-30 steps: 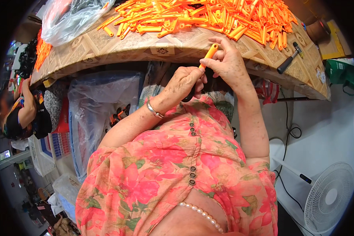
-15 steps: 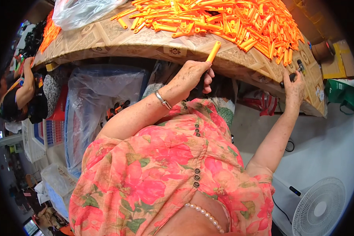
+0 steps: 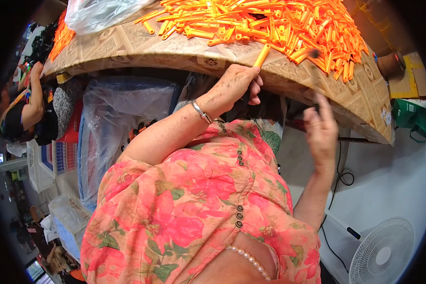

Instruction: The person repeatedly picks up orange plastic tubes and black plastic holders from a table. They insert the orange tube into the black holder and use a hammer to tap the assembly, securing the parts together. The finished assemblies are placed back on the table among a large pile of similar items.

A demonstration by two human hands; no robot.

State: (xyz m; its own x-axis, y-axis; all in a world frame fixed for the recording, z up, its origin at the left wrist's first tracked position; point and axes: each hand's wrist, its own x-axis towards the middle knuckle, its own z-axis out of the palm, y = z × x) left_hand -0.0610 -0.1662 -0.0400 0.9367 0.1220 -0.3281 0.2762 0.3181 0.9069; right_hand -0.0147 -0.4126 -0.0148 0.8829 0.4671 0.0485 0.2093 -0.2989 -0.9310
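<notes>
My left hand (image 3: 236,86) is closed round an orange plastic handle (image 3: 262,56), a slim piece that sticks up past the thumb, just in front of the table edge. Something dark shows below those fingers, too hidden to name. My right hand (image 3: 322,130) is smeared by motion, right of the left hand and near the table edge. It grips a small hammer (image 3: 314,54), whose dark head and thin shaft are blurred over the table. A large heap of similar orange handles (image 3: 270,23) covers the far side of the patterned table (image 3: 184,53).
A clear plastic bag (image 3: 99,16) lies at the table's far left. Below stands a blue bin (image 3: 84,161) lined with plastic. A white fan (image 3: 383,251) is at lower right, a green bag (image 3: 412,113) beyond the table's right end. Another person's arm (image 3: 33,102) shows at far left.
My right hand has lifted the hammer off the table's right end and swung left toward the left hand. The left hand still holds the orange handle, almost unmoved.
</notes>
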